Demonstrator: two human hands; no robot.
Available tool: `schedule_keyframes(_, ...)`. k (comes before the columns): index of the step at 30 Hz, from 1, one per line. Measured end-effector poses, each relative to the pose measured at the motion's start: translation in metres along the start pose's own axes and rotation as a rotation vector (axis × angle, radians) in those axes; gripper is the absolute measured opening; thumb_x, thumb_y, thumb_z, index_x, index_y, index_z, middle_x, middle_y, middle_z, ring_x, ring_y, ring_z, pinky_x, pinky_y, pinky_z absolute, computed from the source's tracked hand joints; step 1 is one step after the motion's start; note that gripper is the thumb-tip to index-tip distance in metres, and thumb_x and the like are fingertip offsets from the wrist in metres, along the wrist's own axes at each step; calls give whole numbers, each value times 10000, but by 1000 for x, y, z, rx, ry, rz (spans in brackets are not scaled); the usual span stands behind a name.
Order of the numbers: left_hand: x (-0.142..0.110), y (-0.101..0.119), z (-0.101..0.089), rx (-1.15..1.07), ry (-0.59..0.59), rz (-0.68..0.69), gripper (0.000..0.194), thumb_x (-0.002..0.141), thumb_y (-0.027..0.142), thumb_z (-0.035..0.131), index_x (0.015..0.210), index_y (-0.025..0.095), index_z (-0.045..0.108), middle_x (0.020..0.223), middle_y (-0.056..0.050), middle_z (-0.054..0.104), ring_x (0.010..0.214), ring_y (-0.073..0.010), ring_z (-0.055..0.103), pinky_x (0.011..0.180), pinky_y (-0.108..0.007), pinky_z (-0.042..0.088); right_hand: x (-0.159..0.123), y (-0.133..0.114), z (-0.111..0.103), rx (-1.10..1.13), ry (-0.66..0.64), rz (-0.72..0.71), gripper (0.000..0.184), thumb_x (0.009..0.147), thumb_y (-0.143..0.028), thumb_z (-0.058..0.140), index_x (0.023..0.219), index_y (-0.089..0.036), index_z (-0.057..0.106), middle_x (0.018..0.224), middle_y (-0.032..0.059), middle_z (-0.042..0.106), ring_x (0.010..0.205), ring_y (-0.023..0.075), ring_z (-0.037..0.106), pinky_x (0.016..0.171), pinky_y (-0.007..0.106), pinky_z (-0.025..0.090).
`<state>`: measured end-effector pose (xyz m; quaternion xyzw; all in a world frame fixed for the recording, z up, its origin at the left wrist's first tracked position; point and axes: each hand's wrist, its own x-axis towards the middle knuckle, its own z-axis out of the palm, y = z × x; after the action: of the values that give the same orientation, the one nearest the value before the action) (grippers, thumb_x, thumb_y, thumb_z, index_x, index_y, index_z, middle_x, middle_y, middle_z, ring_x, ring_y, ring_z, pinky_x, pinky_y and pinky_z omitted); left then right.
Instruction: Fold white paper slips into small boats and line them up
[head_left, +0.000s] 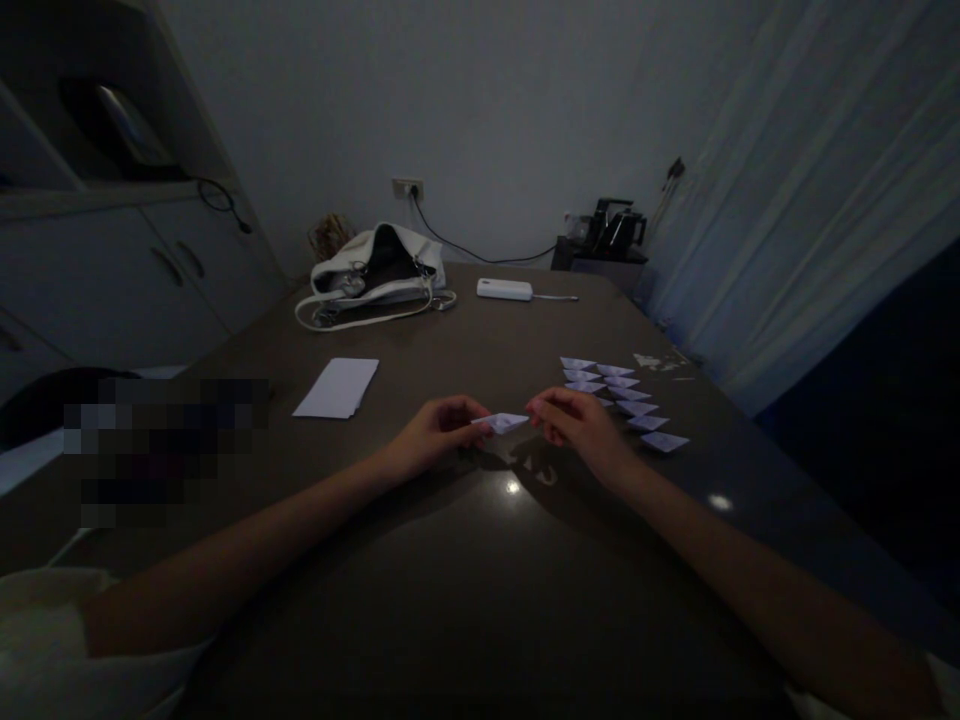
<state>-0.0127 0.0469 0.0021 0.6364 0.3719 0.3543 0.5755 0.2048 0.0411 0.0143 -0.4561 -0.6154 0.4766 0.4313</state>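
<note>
A small folded white paper boat (508,423) is held just above the dark table, between my two hands. My left hand (442,430) pinches its left end between thumb and fingers. At the boat's right tip, the curled fingers of my right hand (574,415) are closed; the exact contact there is hard to see. Two rows of similar folded paper boats (636,408) lie just beyond and to the right of my right hand, which hides some of them. A stack of white paper sheets (337,388) lies to the left, beyond my left forearm.
A white handbag (375,275) with loose straps stands at the back left of the table (480,600). Near the back edge lies a white power bank (504,289) with a short strap. A black kettle (619,232) stands behind at the right, beside a pale curtain (810,180).
</note>
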Motion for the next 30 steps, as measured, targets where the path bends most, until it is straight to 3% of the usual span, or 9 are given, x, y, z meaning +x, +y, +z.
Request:
schedule_keyframes(9, -1, -2, -1, 195, 27, 60, 232, 770, 313, 683, 891, 122, 629, 784, -37, 676, 681, -131, 620, 586, -219, 471, 0, 6, -5, -363, -44, -68, 136, 751, -304, 668, 736, -172, 693, 677, 50, 660, 621, 167, 583, 576, 288, 412)
schedule_keyframes(17, -3, -2, -1, 256, -6, 75, 231, 798, 328, 646, 920, 133, 622, 778, -34, 669, 677, -134, 613, 582, -223, 467, 0, -3, -13, -592, -100, -159, 125, 791, -276, 638, 741, -186, 710, 605, 14, 606, 552, 128, 491, 523, 265, 314)
schedule_keyframes(20, -2, -1, -2, 271, 1, 69, 247, 803, 348, 624, 916, 128, 614, 761, -36, 659, 672, -141, 614, 590, -237, 468, 6, -13, -38, -623, -76, -201, 110, 759, -271, 671, 701, -192, 721, 580, 2, 555, 539, 116, 444, 513, 262, 279)
schedule_keyframes(26, 0, 0, -4, 324, -20, 32, 263, 811, 394, 598, 900, 147, 619, 778, -43, 673, 705, -158, 629, 636, -256, 481, 9, -22, -112, -752, 43, -164, 143, 704, -338, 728, 682, -198, 746, 576, 6, 525, 546, 125, 413, 521, 274, 264)
schedule_keyframes(30, 0, 0, -6, 351, 1, -20, 256, 802, 406, 606, 878, 164, 636, 769, -43, 687, 695, -170, 634, 611, -249, 481, 7, -16, -133, -862, 63, -91, 138, 720, -325, 716, 713, -192, 754, 628, 25, 575, 618, 152, 483, 575, 280, 320)
